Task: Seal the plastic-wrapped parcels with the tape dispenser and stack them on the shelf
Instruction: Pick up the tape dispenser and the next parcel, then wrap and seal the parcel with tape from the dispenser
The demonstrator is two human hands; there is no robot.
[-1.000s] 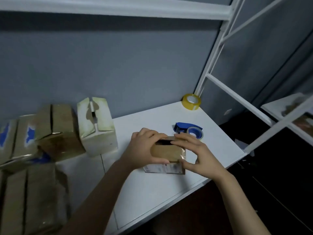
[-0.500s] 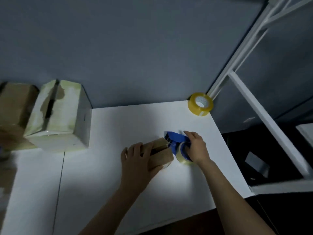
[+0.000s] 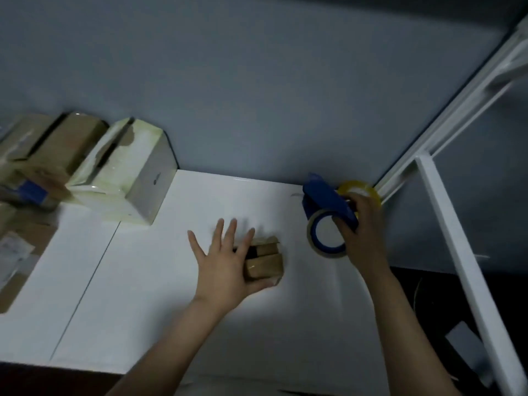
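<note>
The left hand [image 3: 225, 261] lay flat with its fingers straight and splayed, the palm pressing on the left part of the small brown parcel [image 3: 264, 260] and the thumb running along its near edge. This hold probably served to pin the parcel to the white shelf board [image 3: 137, 281] so that it would not slide under the pull of the tape. The parcel sat near the middle of the board, its seam side up. The right hand [image 3: 364, 232] gripped the blue tape dispenser [image 3: 328, 202] by its handle, to the right of the parcel and apart from it, with the clear tape roll [image 3: 325, 237] turned toward the camera; the dispenser appeared raised off the board, ready to be brought to the seam. A spare yellow tape roll [image 3: 360, 187] stood in the back corner beside the white frame upright [image 3: 445, 224], clear of the working area. A white wrapped box [image 3: 128, 178] and brown boxes [image 3: 54, 147] were grouped at the left against the wall. No brand or writing was legible: a pale label [image 3: 13, 247] at the far left was blurred.
</note>
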